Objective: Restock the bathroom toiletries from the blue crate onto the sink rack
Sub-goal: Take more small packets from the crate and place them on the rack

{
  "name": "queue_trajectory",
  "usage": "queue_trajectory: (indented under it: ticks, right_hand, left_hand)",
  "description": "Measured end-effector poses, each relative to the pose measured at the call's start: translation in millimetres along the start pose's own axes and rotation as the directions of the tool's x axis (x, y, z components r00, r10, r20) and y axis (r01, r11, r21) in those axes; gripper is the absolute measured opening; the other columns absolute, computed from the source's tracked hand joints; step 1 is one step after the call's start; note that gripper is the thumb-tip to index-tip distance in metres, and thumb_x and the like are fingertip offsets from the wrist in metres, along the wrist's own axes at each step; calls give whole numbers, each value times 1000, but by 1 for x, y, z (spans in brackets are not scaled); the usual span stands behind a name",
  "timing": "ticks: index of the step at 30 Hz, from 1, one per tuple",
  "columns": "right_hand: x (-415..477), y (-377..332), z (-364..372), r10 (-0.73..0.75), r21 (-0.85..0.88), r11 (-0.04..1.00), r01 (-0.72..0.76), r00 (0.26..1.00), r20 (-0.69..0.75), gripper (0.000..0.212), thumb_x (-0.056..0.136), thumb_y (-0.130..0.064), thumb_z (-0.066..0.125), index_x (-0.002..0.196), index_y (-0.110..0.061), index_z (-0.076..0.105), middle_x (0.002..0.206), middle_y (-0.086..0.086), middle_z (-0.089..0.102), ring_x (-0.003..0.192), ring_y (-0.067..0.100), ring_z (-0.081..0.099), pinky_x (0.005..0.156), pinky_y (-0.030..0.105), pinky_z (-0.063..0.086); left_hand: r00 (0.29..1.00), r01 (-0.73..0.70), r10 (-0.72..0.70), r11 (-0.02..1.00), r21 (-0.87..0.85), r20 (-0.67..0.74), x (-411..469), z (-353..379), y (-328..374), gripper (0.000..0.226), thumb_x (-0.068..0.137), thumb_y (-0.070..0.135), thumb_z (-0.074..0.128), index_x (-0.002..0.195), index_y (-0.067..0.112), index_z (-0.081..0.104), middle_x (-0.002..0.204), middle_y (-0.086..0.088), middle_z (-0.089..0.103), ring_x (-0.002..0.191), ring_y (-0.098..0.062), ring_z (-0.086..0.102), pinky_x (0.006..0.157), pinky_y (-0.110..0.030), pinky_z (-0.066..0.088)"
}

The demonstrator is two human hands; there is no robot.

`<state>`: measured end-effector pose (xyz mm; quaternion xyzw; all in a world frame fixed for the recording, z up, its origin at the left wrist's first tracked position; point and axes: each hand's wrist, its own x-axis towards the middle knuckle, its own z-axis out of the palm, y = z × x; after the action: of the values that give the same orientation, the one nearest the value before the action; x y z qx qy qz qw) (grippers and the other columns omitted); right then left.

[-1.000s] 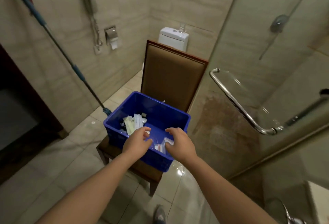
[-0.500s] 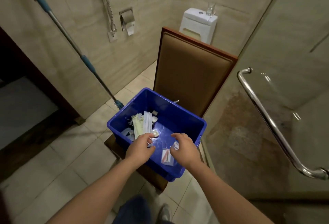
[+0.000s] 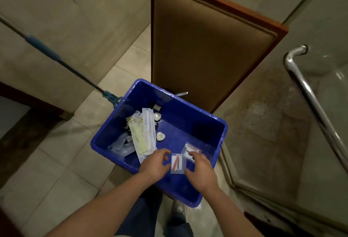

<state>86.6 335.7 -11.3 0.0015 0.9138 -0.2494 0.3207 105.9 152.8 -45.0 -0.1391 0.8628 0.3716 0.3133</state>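
Observation:
The blue crate (image 3: 205, 123) stands on a chair seat in front of me. Inside lie long wrapped packets (image 3: 143, 135), small white round caps (image 3: 160, 136) and two small clear sachets. One sachet (image 3: 177, 163), with a red and a dark stick in it, lies between my hands. My left hand (image 3: 155, 165) hovers at its left edge with loosely curled fingers and the thumb near it. My right hand (image 3: 201, 169) has its thumb at the sachet's lower right corner, and its fingertips touch the second sachet (image 3: 191, 151). No sink rack is in view.
The chair's brown padded back (image 3: 207, 44) rises right behind the crate. A blue-handled mop (image 3: 56, 59) leans on the left wall, its head beside the crate. At the right a glass shower door carries a chrome handle (image 3: 310, 101). Tiled floor (image 3: 62, 161) lies to the left.
My view has tilted down and come closer to the crate. Both hands have reached lower into it and closed in on the sachet between them.

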Motion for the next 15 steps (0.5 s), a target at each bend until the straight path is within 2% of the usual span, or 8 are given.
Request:
queue_trajectory:
  ticks: [3,8,11,15]
  right_hand:
    - [24,5,9,55,-3,999,-55,998,41,58,86,-24,62,141,-26,42,140,-3,47,126,17,46,93,31,49]
    - [68,13,23,119,6,993,-120,988,94,58,87,-19,60,142,-20,42,141,4,46,128,22,45,100,32,43]
    - [92,20,32,157,-3,987,-158,982,104,57,89,-17,59,143,-18,41,143,5,43,131,24,43,101,32,41]
    - [122,30,42,210,-53,977,-205,969,128,54,90,-18,56,142,-17,41,142,8,42,129,27,41,101,33,39]
  left_hand:
    - [997,6,-6,1000,5,82,28,8,-6,47,90,26,64,134,26,48,114,7,53,102,-12,56,91,-27,46]
    - [990,21,-22,1000,14,142,70,28,-11,46,89,24,63,134,24,50,120,3,56,102,-16,59,93,-32,48]
    - [986,-12,-1,997,78,167,90,41,-18,48,89,25,61,135,25,49,126,2,55,107,-17,58,91,-29,47]
    - [983,-55,20,981,185,183,108,57,-34,49,89,28,60,137,27,48,130,2,50,114,-18,55,92,-33,47]
